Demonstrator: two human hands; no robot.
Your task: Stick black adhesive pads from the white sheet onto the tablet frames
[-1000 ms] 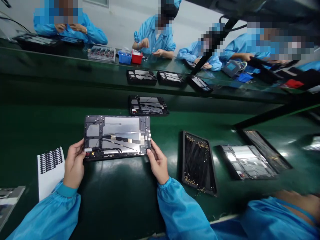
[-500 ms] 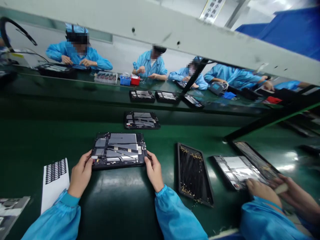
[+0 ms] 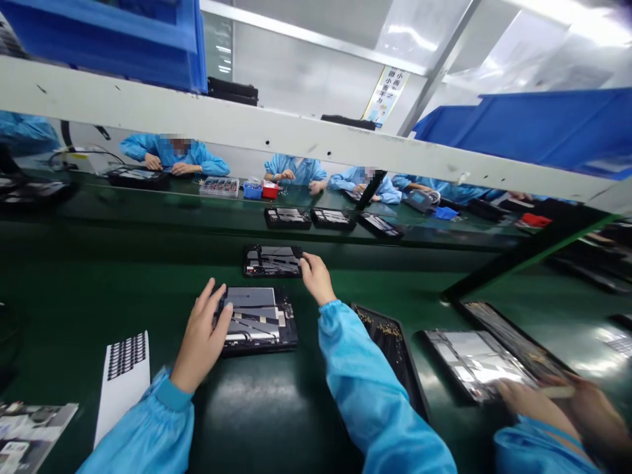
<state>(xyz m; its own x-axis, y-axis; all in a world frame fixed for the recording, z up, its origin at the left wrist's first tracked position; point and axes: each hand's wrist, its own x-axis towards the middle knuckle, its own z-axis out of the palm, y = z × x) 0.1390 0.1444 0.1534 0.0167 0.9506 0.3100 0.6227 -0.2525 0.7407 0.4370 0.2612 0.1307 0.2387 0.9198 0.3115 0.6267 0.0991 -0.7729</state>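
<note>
An opened tablet chassis with a silver plate and dark cables lies flat on the green belt in front of me. My left hand rests on its left end, fingers spread over it. My right hand reaches farther out and grips the right edge of a second opened tablet lying just beyond the first.
A white sheet of black pads lies at my left. A black tray of small gold parts sits at my right. Beyond it a co-worker's hands handle another tablet. Several workers sit across the far belt. A white beam crosses overhead.
The near tablet has been set down on the belt. My right hand has left it and reached forward to the far tablet. My left hand has slid onto the near one. The view has tilted up.
</note>
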